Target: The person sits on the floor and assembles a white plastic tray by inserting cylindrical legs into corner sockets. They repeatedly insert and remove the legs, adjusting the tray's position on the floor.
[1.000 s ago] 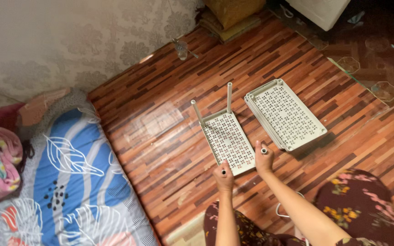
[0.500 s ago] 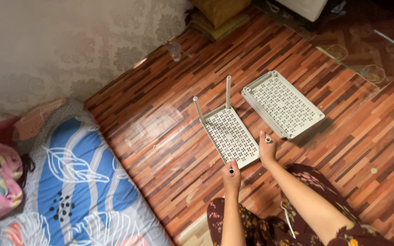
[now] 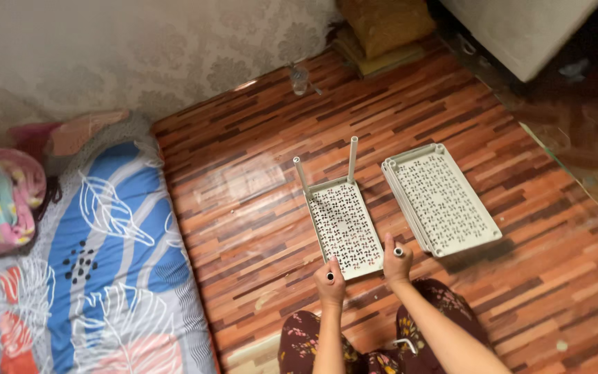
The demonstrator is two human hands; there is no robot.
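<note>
The perforated shelf tray lies flat on the wooden floor straight in front of my knees, two pale tube legs already standing up from its far corners. My left hand is curled tight round a short tube at the near left corner, fingers pressed together about it, and my right hand grips another the same way at the near right corner, so the tray's near edge sits between my two fists and touches both. To do this well, I judge I should hold each tube upright over its corner socket and press straight down, not at a slant, keeping the tray flat so the far legs do not tip. Just right of the tray, close but apart from my right hand, lies a stack of matching trays. To my left, well apart, is a blue leaf-patterned mattress.
</note>
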